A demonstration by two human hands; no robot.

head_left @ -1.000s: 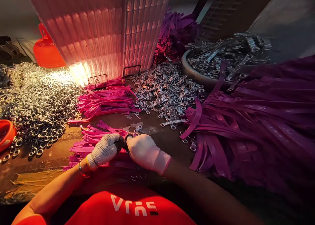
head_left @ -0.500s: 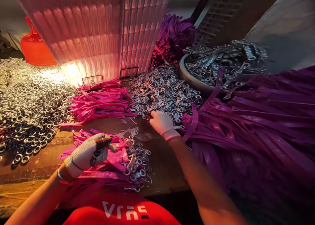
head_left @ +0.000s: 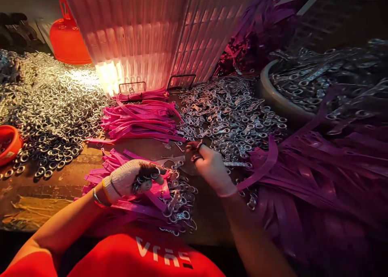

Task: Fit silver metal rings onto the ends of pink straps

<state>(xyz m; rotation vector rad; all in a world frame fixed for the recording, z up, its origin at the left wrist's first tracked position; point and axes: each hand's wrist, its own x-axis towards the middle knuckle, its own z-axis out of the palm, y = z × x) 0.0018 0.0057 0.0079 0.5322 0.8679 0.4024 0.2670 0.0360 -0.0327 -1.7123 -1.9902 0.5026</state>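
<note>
My gloved left hand (head_left: 131,179) rests on a heap of pink straps with metal rings on their ends (head_left: 151,196), fingers curled around several small metal rings. My gloved right hand (head_left: 209,165) is at the near edge of a pile of flat metal link plates (head_left: 230,115), its fingertips pinched on a small metal piece. A neat stack of plain pink straps (head_left: 139,121) lies just beyond both hands.
A large ribbed translucent basket (head_left: 157,30) stands at the back. A wide pile of metal rings (head_left: 51,107) covers the left. A bowl (head_left: 275,99) of metal parts sits back right. Purple straps (head_left: 327,176) fill the right. Orange containers (head_left: 68,36) (head_left: 7,141) stand left.
My hands were together over the strap heap, then the right hand reached out to the metal link pile and has drawn back a little. The left hand stayed on the straps.
</note>
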